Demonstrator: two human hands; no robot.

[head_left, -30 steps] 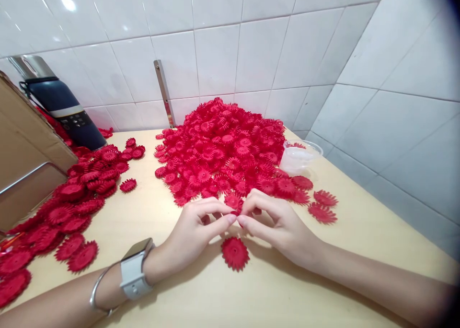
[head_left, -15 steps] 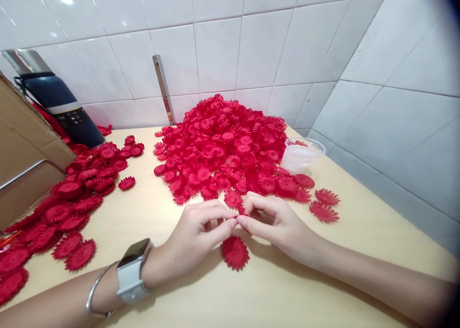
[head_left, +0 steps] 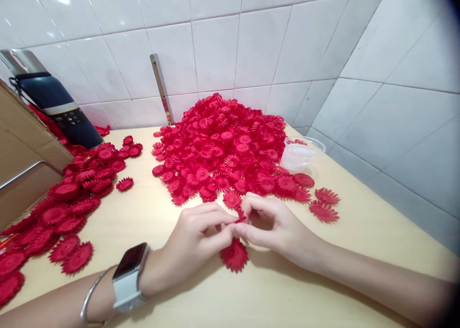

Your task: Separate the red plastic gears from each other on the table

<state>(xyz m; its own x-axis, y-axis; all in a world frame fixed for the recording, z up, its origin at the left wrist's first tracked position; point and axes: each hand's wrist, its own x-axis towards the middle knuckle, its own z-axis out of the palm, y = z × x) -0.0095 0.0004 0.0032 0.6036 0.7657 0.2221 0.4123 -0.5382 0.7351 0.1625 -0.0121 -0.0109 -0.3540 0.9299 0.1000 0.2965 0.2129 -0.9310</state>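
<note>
Head view: the left hand (head_left: 196, 237) and the right hand (head_left: 276, 225) meet fingertip to fingertip low over the pale wooden table (head_left: 287, 294), and both pinch the same small red flower piece (head_left: 240, 217), thumb and forefinger of each hand closed on it. Most of that piece is hidden by the fingers. Just below the hands a single red flower disc (head_left: 234, 255) lies flat on the table, partly under the left hand's fingertips. The left wrist wears a smartwatch (head_left: 128, 276) and a thin metal bangle (head_left: 88, 299).

Beyond the hands a big heap of red flowers (head_left: 223, 148) rises against the white tiled wall (head_left: 215, 45). A clear plastic cup (head_left: 301, 153) lies on its side at the heap's right edge, with a few loose discs near it. At left a second spread of red flowers (head_left: 68, 198) runs along the table beside a cardboard box (head_left: 21, 150), and a dark blue flask (head_left: 53, 102) stands behind it.
</note>
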